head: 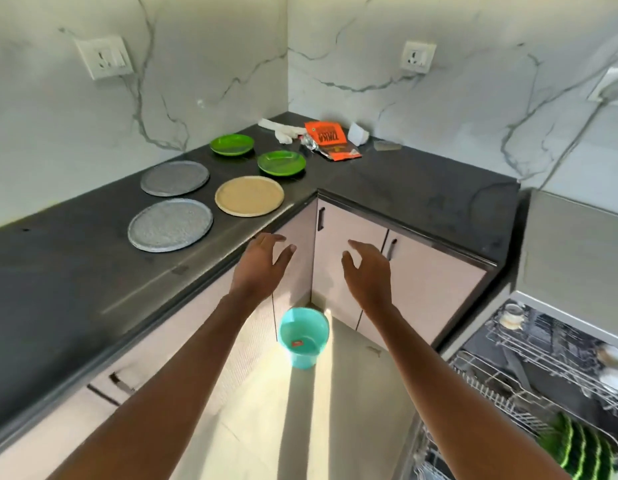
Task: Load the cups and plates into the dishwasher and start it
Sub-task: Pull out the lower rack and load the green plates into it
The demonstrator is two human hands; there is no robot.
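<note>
Dishwasher (pixel 501 344) — lower right, racks pulled out, cut off by the frame edge. The racked green plates (pixel 577 445) stand on edge and are partly cropped. The pale cups (pixel 612 379) above them are too blurred to count.

Left hand (pixel 262 268) and right hand (pixel 368 275) — apart, fingers spread, holding nothing, in front of the cabinet corner.

Teal bucket (pixel 303 336) on the floor beneath them.

Bench (pixel 75 271), all plates lying flat and separate:
- near grey plate (pixel 170 224)
- tan plate (pixel 249 196)
- far grey plate (pixel 175 178)
- near green plate (pixel 281 163)
- far green plate (pixel 232 144)

Orange packet (pixel 330 140) in the far corner, print unreadable.
</note>
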